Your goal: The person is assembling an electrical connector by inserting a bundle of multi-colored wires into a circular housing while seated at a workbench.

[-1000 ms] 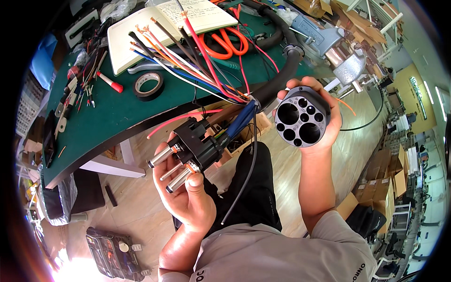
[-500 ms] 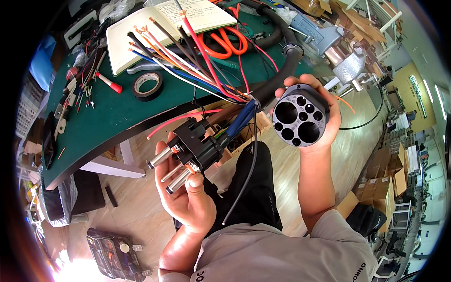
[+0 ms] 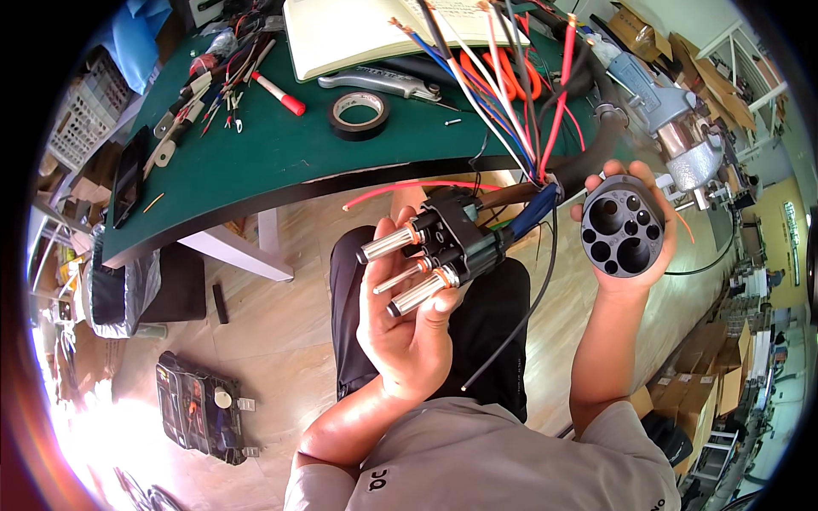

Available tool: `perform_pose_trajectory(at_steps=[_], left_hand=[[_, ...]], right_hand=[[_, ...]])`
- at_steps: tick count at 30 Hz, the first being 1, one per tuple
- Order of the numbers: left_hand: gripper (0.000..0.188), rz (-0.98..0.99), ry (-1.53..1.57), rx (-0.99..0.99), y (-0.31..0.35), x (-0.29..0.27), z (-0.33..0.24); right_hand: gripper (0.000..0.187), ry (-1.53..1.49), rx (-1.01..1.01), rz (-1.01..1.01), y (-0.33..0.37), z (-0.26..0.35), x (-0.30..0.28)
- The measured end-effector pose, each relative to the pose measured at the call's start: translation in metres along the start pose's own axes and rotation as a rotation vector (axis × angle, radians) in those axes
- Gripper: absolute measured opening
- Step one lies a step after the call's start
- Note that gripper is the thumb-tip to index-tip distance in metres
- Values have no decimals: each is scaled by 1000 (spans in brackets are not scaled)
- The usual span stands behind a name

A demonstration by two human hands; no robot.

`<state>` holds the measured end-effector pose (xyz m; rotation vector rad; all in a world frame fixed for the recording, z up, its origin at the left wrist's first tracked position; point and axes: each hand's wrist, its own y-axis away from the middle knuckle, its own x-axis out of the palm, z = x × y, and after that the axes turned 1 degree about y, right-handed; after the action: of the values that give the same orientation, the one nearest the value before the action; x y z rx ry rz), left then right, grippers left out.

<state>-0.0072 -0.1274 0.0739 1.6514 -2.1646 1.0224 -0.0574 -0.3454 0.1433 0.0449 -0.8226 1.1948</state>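
Observation:
My left hand (image 3: 409, 345) is closed round a black plug connector insert (image 3: 464, 238), whose several long silver pins point toward the lower left. Blue and brown wires run from its back into a thick black cable (image 3: 588, 157). On the right, my right hand (image 3: 652, 255) grips a round dark connector housing (image 3: 624, 228), with its face of large and small holes turned toward me. The two parts are held apart, off the near edge of the table. A bundle of loose wires with bare copper ends (image 3: 511, 111) fans upward from the cable.
On the green table (image 3: 256, 170) lie a roll of black tape (image 3: 359, 115), a utility knife (image 3: 380, 83), a red-and-white marker (image 3: 279, 94), an open notebook (image 3: 341, 38) and several tools. A bench vise (image 3: 673, 115) stands at right. A toolbox (image 3: 198, 409) lies on the floor.
The view has swung, so the table, both hands and their parts appear farther right. Both hands keep hold of their parts, and the housing's face has tilted slightly.

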Motion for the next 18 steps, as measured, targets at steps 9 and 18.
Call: perform_pose_trajectory(at_steps=[9, 18], left_hand=[[66, -81, -48, 25, 1, 5, 2], [69, -83, -71, -50, 2, 4, 0]], right_hand=[[44, -11, 14, -10, -3, 1, 5], [44, -27, 43, -43, -5, -1, 5]])
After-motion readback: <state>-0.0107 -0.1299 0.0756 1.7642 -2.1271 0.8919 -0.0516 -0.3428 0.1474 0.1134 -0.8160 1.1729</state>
